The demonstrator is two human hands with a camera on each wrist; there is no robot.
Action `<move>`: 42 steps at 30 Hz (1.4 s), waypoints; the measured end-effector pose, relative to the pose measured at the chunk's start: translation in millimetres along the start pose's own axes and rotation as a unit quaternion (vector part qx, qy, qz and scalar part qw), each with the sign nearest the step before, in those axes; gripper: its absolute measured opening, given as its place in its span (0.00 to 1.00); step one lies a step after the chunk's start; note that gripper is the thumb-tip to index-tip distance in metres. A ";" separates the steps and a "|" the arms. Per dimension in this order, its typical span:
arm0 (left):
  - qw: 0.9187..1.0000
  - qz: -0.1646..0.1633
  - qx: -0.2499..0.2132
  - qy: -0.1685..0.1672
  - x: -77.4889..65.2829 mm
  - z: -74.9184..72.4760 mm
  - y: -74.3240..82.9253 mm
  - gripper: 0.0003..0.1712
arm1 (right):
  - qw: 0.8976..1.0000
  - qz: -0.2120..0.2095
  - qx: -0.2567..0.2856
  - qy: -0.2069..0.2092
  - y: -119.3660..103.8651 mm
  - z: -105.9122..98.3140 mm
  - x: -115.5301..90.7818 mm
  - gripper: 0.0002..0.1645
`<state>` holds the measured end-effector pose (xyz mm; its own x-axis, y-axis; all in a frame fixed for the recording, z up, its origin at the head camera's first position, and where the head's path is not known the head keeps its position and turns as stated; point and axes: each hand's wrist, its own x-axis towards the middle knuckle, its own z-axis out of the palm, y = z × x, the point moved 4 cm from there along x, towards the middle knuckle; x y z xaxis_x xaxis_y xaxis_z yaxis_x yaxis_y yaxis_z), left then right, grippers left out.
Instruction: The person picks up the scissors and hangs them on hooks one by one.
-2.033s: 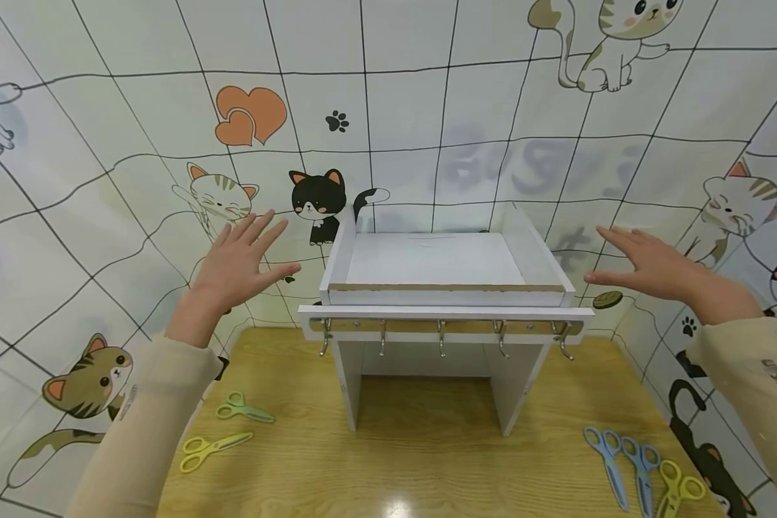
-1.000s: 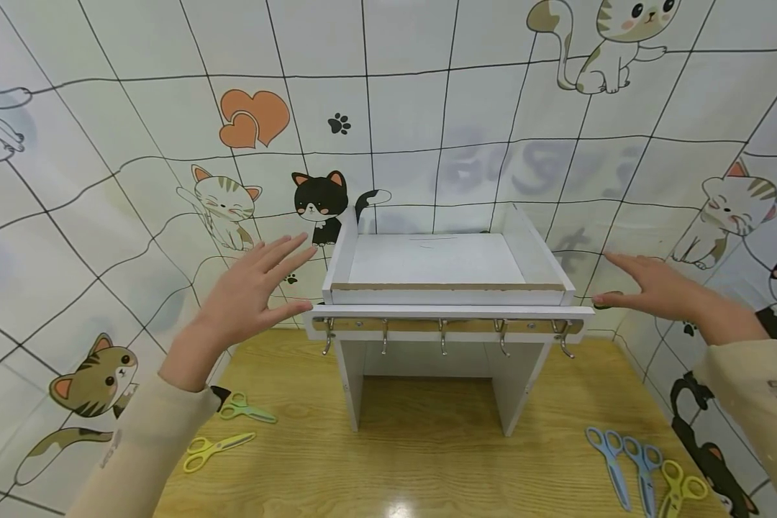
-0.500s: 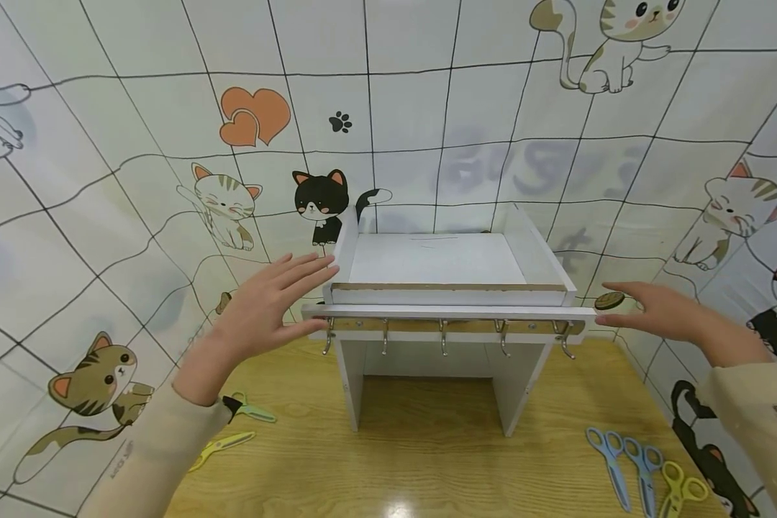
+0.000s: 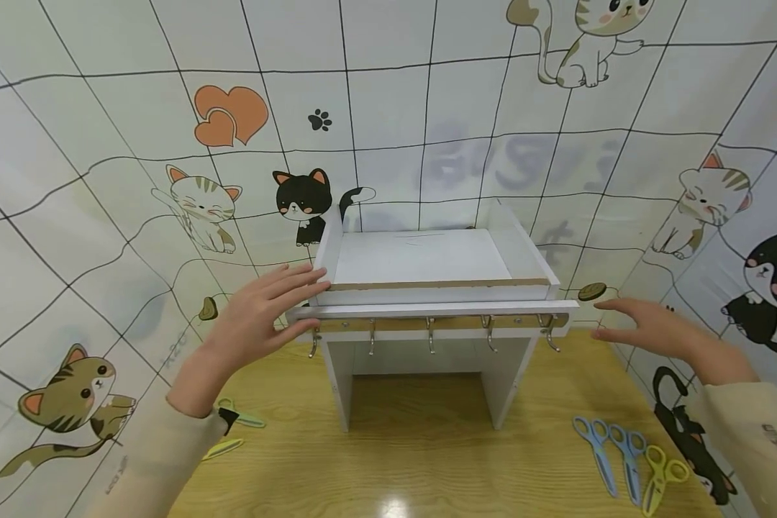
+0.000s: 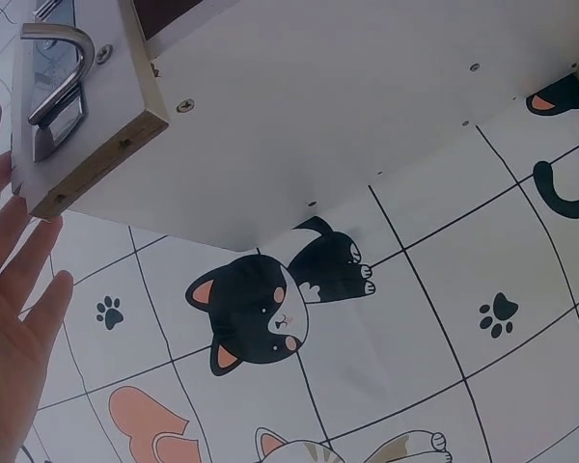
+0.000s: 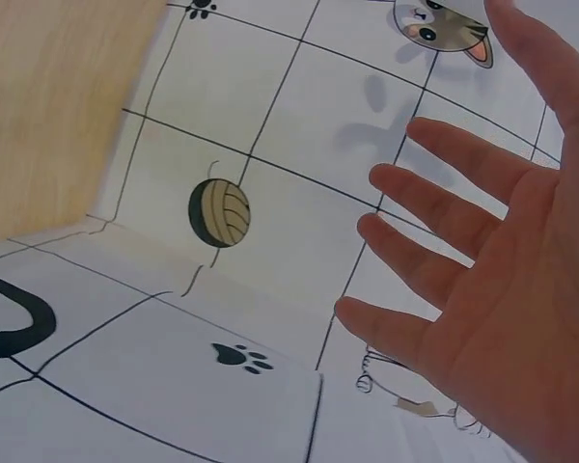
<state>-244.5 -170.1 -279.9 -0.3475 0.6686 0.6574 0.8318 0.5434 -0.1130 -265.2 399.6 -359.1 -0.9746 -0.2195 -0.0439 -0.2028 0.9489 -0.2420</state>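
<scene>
A white wooden rack (image 4: pixel 421 255) stands on the table, with a tray-like top and a front rail (image 4: pixel 401 311) carrying several metal hooks. My left hand (image 4: pixel 252 327) is at the rail's left end, fingers straight, overlapping the corner in the head view. From the left wrist, its fingertips show right at the board's end, close to a bent metal hook (image 5: pixel 72 87). Off the rack's right end, my right hand (image 4: pixel 660 331) hovers apart from it. The right wrist view has this hand (image 6: pixel 502 280) with spread fingers and a bare palm.
Green scissors (image 4: pixel 252 421) and yellow scissors (image 4: pixel 223 450) lie on the wooden table (image 4: pixel 427 467) at left, partly behind my left arm. Blue scissors (image 4: pixel 598 453), a second blue pair (image 4: pixel 630 460) and yellow scissors (image 4: pixel 657 478) lie at right. Cat-printed walls enclose the back and sides.
Both hands have come down from above. The left also moved right, reaching the rail's end. The head view has turned slightly right; the rack and scissors have stayed put.
</scene>
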 end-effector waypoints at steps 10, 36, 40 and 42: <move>1.000 0.011 -0.014 0.023 1.2 6.9 0.6 0.27 | 1.000 0.014 0.017 0.012 24.3 30.7 -23.9 0.46; 0.999 -0.002 -0.032 0.028 1.6 9.1 3.9 0.29 | 0.997 0.047 0.058 -0.009 64.3 107.1 -81.3 0.41; 0.999 0.003 -0.032 0.030 1.5 9.6 4.8 0.28 | 0.995 0.061 0.079 -0.025 72.1 123.7 -92.5 0.40; 0.999 0.002 -0.034 0.028 1.7 10.1 5.0 0.28 | 0.993 0.077 0.076 -0.036 77.0 132.1 -97.2 0.41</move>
<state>-245.3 -161.2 -286.8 -0.3217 0.6406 0.6973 0.8611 0.5042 -0.0660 -173.6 464.0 -501.4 -0.9824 -0.0963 -0.1602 -0.0305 0.9281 -0.3710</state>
